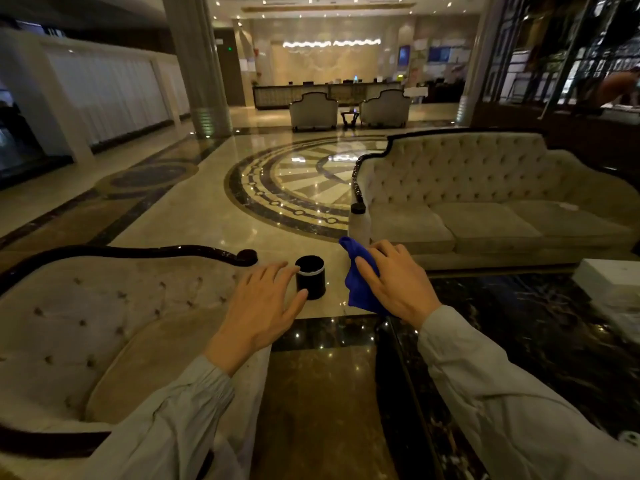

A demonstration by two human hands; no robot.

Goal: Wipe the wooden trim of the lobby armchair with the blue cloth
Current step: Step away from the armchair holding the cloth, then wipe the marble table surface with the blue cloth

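Head view only, looking down over both forearms in pale sleeves. Right hand (394,278) clamped on the blue cloth (360,289), fingers curled over a bunched wad, loose folds hanging below the palm, held in the air above the floor gap between armchair and sofa. Left hand (261,308) spread wide, fingers straight and apart, holding nothing, hovering over the front corner of the armchair (104,323) at lower left. Wooden trim (138,251) running dark and glossy along the top of the tufted back, curling into a scroll (246,257) just ahead of the left fingertips; a second dark rail showing at the bottom left edge.

Cloth judged soft, light, limp: no stiffness to push with, so best kept wadded under the palm and pressed flat against the rail. Trim judged hard, rigid, polished, likely slick; narrow and curved, so better wrapped from above than swiped flat. Upholstery beside it soft and easily smeared.

Nearby: black cylindrical bin (310,277) on the marble floor between the hands, a pale bottle (358,221) beside the sofa (485,202), dark glossy counter (519,323) at right.
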